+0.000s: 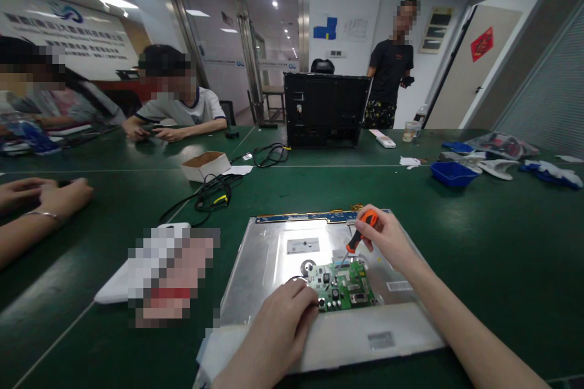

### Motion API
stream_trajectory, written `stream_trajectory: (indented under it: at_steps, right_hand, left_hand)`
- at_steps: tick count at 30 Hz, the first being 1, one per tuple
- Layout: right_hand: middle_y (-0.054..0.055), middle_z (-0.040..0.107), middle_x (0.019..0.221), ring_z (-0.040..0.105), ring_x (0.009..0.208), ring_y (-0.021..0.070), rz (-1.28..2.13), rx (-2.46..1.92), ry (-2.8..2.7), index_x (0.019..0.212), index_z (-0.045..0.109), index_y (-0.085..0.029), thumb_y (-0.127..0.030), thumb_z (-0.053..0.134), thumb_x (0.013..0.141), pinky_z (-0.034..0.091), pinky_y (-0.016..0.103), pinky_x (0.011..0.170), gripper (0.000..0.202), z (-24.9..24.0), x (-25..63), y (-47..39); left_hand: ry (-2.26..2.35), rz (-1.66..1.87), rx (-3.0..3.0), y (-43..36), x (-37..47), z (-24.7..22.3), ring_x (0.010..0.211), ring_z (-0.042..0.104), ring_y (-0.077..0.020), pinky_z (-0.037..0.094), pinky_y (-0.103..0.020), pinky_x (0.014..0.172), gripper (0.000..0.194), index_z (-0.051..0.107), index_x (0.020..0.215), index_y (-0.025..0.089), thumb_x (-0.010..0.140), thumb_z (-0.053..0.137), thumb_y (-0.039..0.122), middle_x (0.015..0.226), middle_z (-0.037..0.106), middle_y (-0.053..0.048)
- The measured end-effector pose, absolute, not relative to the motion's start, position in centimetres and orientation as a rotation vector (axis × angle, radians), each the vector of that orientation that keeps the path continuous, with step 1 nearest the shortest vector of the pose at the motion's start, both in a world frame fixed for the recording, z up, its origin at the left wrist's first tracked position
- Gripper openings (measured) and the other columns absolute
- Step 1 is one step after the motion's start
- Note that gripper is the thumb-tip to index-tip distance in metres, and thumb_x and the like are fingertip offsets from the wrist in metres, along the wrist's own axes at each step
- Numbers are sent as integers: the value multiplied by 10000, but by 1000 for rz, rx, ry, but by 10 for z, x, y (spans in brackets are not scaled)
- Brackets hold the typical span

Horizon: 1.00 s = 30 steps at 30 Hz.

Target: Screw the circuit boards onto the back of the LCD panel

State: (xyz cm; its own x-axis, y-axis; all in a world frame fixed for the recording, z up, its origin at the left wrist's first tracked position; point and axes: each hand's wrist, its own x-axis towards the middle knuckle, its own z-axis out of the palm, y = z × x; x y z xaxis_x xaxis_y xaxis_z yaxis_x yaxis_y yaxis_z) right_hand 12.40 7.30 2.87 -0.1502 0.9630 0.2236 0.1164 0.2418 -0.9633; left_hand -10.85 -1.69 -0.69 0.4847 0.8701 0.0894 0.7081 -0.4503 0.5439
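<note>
A green circuit board lies on the silver metal back of a flat display panel. My right hand is closed round the orange and black handle of a screwdriver. Its shaft slants down to the left, with the tip at the upper part of the board. At the board's left edge rests my left hand, fingers curled together against it. Whether those fingertips pinch anything is hidden. A blue strip board runs along the panel's far edge.
Left of the panel lie a white object, an open small box and black cables. A black monitor casing stands farther back. At right are a blue tray and gloves. Other people are around the green table.
</note>
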Motion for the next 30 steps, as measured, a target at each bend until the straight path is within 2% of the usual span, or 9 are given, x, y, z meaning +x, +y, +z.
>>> stream_trajectory:
  at_steps: [9,14,19,30]
  right_hand:
    - [-85,476,478,424,358,60,1118,-979,-1442,758,541,-191,-538,710,733,316,166,354,386,30,117,68]
    - [-97,442,456,447,322,72,1178,-948,-1383,707,488,-207,-585,686,732,294,158,307,428,40,94,67]
    - [-99,434,455,476,321,75,1154,-926,-1454,688,479,-205,-568,706,720,292,150,311,430,50,71,63]
    - [-103,412,469,463,312,74,1125,-965,-1340,707,473,-209,-641,646,735,287,154,296,466,36,78,51]
  left_hand:
    - [1266,593,2271,-13,-110,-5,843,594,-199,400,-268,677,187,608,836,191,880,468,75,911,644,-49]
    - [1291,603,2233,-12,-110,-5,829,590,-193,403,-266,680,158,600,820,185,865,493,79,900,647,-47]
    - [1288,655,2223,-11,-110,-8,810,591,-187,406,-260,661,163,591,809,184,874,469,97,884,643,-51]
    - [1247,669,2394,-18,-113,-13,813,588,-185,410,-252,657,193,598,835,193,889,449,84,909,634,-53]
